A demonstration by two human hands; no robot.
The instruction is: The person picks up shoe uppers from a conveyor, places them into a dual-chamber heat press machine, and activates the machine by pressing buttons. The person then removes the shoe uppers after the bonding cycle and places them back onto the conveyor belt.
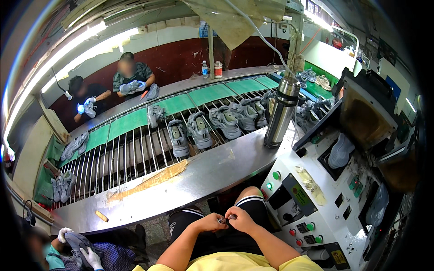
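Observation:
In front of my lap, my left hand (211,222) and my right hand (241,219) meet with fingers closed. A small dark object (227,220) shows between the fingertips, too small and too covered to name. Beyond the steel bench edge (217,169), grey sneakers (199,130) stand in a row on the metal bars of the line, apart from my hands. A tall steel thermos (282,113) rises upright at the bench's right end.
At my right stands a white machine (312,217) with buttons and grey shoes set in it. Two people (131,77) across the line handle shoes; a gloved person (81,250) at lower left holds another. Green mats (210,95) cover the line's far side.

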